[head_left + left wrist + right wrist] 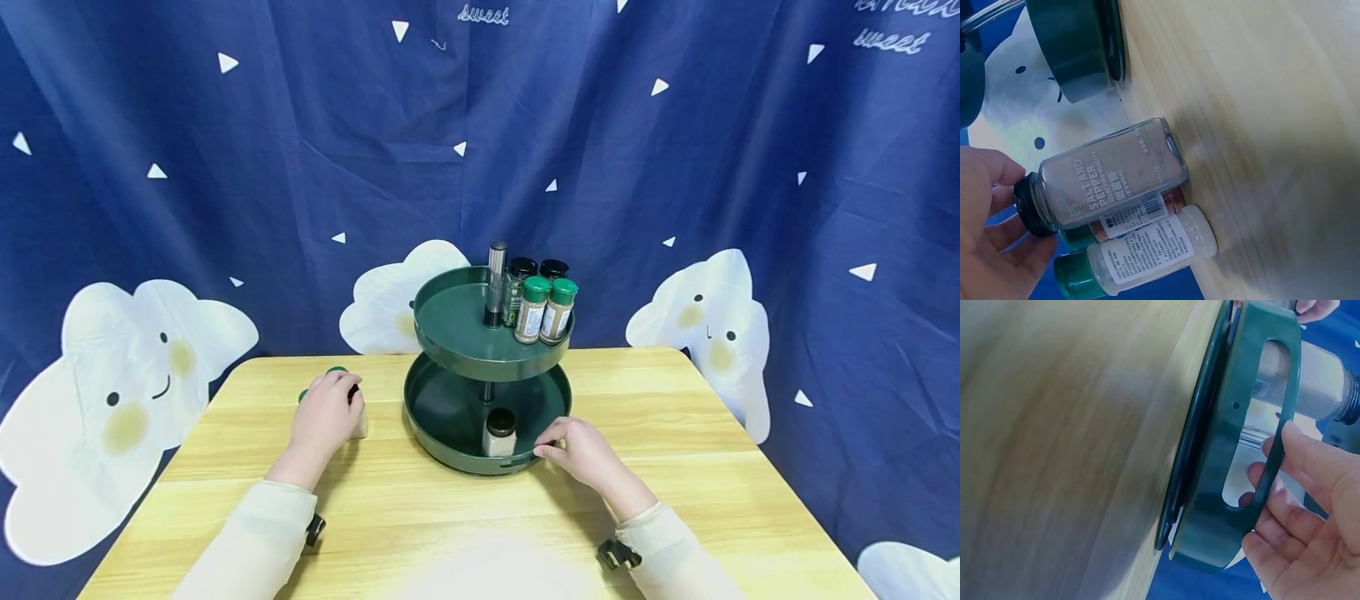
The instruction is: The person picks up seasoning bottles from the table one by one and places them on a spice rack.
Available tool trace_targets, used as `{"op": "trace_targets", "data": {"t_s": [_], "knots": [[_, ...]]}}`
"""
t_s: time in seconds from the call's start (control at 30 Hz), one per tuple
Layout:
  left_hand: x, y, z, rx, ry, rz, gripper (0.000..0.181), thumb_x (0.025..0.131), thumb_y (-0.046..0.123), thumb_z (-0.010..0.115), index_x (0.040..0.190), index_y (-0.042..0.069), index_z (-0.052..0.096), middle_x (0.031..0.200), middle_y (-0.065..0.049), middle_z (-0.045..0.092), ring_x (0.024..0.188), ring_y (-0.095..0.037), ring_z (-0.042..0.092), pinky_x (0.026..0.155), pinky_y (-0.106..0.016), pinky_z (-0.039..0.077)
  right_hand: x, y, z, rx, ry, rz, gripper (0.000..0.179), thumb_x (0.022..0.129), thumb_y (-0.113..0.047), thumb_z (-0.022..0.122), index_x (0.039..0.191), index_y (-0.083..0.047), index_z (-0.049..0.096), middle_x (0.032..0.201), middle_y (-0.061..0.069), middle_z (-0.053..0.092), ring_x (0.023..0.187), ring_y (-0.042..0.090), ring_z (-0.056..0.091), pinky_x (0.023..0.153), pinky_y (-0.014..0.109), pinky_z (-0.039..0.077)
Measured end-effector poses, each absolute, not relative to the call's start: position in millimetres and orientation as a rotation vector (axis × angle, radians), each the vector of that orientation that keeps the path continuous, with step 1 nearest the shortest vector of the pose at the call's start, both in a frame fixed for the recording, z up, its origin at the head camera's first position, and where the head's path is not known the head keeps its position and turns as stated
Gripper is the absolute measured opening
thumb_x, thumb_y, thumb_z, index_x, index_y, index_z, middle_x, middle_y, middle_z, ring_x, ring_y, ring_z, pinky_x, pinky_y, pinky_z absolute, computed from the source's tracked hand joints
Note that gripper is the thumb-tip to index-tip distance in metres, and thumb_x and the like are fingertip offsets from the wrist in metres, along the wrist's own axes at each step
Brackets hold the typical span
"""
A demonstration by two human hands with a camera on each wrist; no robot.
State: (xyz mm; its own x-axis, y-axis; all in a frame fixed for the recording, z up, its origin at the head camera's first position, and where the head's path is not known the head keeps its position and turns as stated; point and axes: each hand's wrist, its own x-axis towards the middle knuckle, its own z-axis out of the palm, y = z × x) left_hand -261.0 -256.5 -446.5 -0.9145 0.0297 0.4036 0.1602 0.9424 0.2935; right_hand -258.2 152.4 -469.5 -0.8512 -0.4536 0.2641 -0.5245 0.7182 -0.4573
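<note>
My left hand (324,423) grips the black cap of a glass salt and pepper jar (1110,175) from above. Its base is close over the table, left of a dark green two-tier turntable (442,451). Two green-capped spice bottles, a white one (1150,247) and a reddish one (1172,201), stand right behind that jar. My right hand (587,454) pinches the rim of the turntable's lower tray (1210,531), beside a slotted handle opening. Inside the lower tray, near its front, stands a black-capped jar (499,435) with pale contents.
On the upper tray (457,304), several spice bottles (532,312) with green and black caps cluster at the right of the central post (497,283). A blue curtain (375,125) with clouds hangs behind the wooden table (390,525).
</note>
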Motion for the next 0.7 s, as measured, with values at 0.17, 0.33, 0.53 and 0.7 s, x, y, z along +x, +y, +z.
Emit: {"op": "trace_targets", "data": {"t_s": [0.17,0.33,0.53,0.7], "knots": [[-261,-258,-445,-0.138,-2.706,-0.452,0.031,0.099,0.017,0.055,0.121,-0.002,0.067,0.122,-0.024,0.062,0.115,-0.047,0.056,0.098,-0.058,0.048,-258,152,-469,0.793,-2.791,0.804,0.008,0.087,-0.021,0.079,0.085,-0.013,0.079,0.085,-0.009,0.067,0.084,0.017,0.067,0.080,0.036,0.056],[-260,-257,-443,-0.148,-2.729,-0.428,0.030,0.098,0.018,0.058,0.120,-0.001,0.068,0.121,-0.023,0.063,0.112,-0.046,0.058,0.096,-0.058,0.049,-258,153,-470,0.796,-2.792,0.806,0.007,0.087,-0.021,0.079,0.085,-0.014,0.080,0.085,-0.010,0.067,0.083,0.017,0.067,0.078,0.036,0.056],[-256,-252,-435,-0.176,-2.796,-0.414,0.031,0.096,0.017,0.062,0.121,0.001,0.069,0.122,-0.022,0.064,0.113,-0.045,0.059,0.096,-0.057,0.049,-259,153,-471,0.800,-2.779,0.811,0.007,0.087,-0.021,0.079,0.086,-0.014,0.079,0.085,-0.009,0.067,0.084,0.017,0.067,0.079,0.036,0.056],[-253,-248,-432,-0.218,-2.804,-0.416,0.029,0.095,0.015,0.064,0.119,0.000,0.069,0.119,-0.021,0.065,0.111,-0.043,0.061,0.095,-0.056,0.050,-259,153,-471,0.804,-2.777,0.809,0.007,0.087,-0.021,0.079,0.086,-0.014,0.079,0.085,-0.009,0.068,0.085,0.018,0.068,0.080,0.037,0.057]]}}
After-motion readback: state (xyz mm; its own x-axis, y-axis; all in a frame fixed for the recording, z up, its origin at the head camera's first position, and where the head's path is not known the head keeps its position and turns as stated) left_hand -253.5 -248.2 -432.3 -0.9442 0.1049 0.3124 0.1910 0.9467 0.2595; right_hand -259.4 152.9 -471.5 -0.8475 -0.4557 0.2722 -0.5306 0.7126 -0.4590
